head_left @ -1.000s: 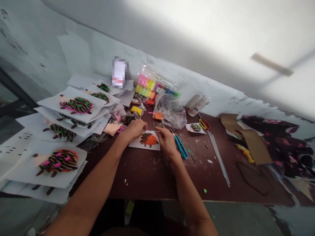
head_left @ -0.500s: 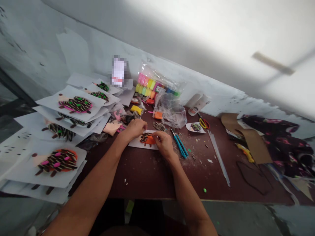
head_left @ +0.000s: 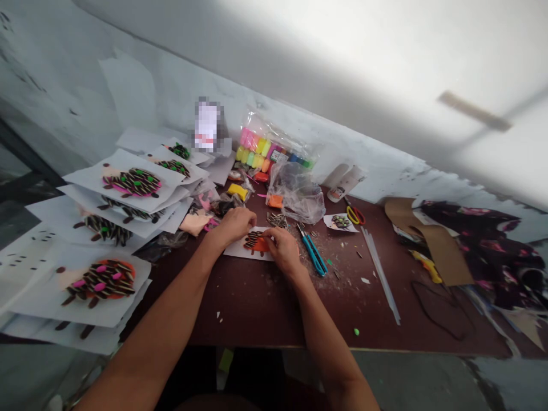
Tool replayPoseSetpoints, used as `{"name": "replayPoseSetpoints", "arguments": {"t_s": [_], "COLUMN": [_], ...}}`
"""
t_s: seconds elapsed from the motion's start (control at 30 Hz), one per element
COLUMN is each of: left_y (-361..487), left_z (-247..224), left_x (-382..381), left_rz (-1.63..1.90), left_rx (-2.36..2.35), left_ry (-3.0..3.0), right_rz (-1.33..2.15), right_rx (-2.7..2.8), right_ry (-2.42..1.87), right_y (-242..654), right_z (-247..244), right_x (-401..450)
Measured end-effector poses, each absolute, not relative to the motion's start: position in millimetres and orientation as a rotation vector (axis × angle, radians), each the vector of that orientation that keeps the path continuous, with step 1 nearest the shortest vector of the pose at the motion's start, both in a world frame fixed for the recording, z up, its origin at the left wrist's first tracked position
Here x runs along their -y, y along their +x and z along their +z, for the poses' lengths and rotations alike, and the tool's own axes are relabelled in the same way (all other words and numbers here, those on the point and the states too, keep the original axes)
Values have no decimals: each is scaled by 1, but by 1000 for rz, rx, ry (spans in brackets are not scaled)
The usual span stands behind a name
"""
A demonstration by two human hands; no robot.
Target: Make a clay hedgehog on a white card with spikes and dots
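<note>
A white card (head_left: 234,251) lies on the table with an orange clay hedgehog (head_left: 258,246) on it. Striped sunflower seeds cover the left and upper part of the orange body. My left hand (head_left: 240,224) rests over the card's upper left, fingers curled together; whatever they grip is hidden. Over the right side of the clay, my right hand (head_left: 283,248) is closed in a pinch, its fingertips at the orange surface. Anything between them is too small to make out. Just beyond the card lies a small pile of sunflower seeds (head_left: 277,220).
Stacked hedgehog cards (head_left: 166,188) fill the left side. Behind are bagged clay blocks (head_left: 257,151), a clear plastic bag (head_left: 295,197) and a white bottle (head_left: 346,184). A teal utility knife (head_left: 314,254), scissors (head_left: 355,215), glue sticks (head_left: 381,274) and a yellow glue gun (head_left: 426,265) lie rightward.
My right hand has shifted very slightly left and up over the orange clay, its fingers still pinched. My left hand stays in place on the card.
</note>
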State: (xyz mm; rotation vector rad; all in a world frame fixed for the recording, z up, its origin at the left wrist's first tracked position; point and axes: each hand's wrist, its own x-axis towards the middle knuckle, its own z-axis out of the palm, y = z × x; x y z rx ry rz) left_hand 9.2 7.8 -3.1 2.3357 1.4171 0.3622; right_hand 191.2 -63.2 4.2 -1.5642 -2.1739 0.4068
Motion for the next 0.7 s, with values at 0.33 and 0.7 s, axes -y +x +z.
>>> {"name": "replayPoseSetpoints", "arguments": {"t_s": [0.33, 0.7], "left_y": [9, 11], "left_z": [0, -2], "left_x": [-7, -7], "left_rz": [344, 337], "left_rx": [-1413, -1431], "left_ry": [2326, 2358], "right_rz": [321, 223], "right_rx": [2260, 2358], "right_ry": [-1593, -1584], "right_y": [187, 185], "right_z": [6, 2], "right_x": [64, 60]}}
